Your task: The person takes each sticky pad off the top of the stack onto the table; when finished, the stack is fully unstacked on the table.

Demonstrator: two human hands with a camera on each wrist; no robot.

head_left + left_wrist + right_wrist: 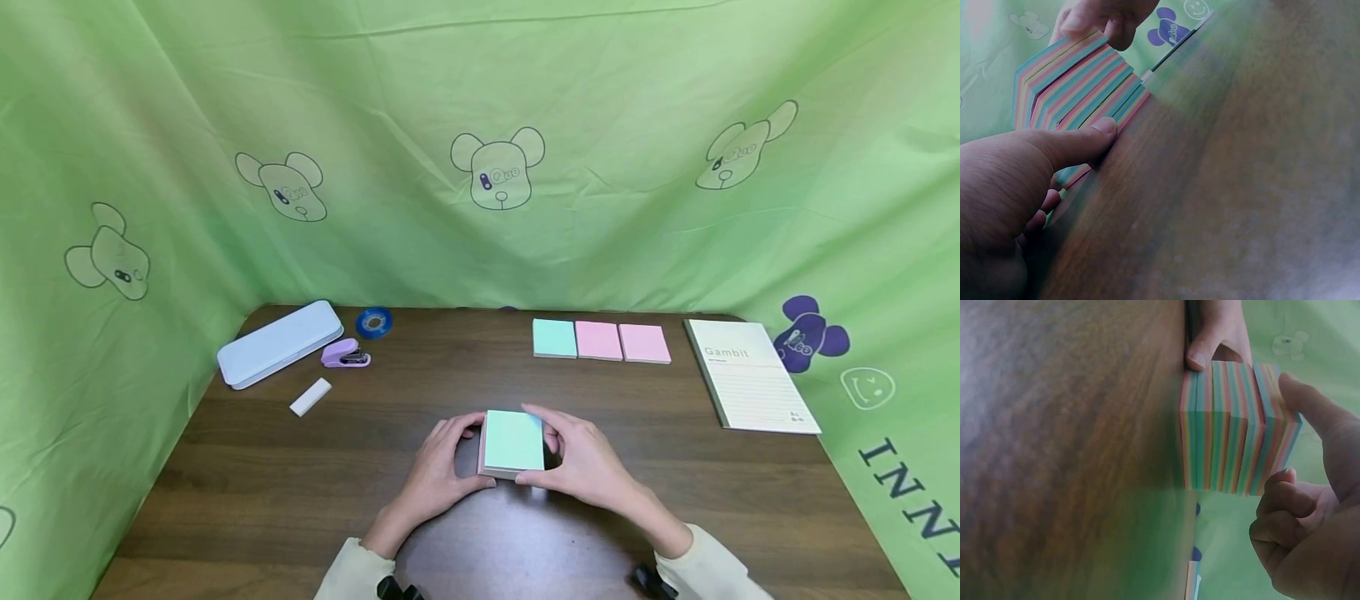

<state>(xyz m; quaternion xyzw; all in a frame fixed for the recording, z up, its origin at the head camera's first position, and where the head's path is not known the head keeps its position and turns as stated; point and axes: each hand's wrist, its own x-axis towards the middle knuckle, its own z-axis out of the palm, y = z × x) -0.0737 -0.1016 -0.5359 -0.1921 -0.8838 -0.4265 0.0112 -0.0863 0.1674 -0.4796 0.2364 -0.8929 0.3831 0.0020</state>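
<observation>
A stack of square sticky note pads [513,442] stands on the table in front of me, mint green on top. Both wrist views show striped sides of pink, yellow and blue-green on the stack [1085,81]. My left hand [435,471] holds it from the left, its thumb [1105,127] low on the near side. On the right, my right hand [588,458] grips the upper pads between thumb [1310,403] and index finger, the other fingers curled in. A narrow gap shows beneath these upper pads. The fingertips behind the stack are partly hidden.
Three more pads, one mint [554,338] and two pink [598,341], lie in a row behind. A notebook [752,375] is at right. At left are a pale blue case [281,344], blue tape roll [373,322], purple stapler [345,353] and white eraser-like block [311,397]. Green curtains [495,258] surround the table.
</observation>
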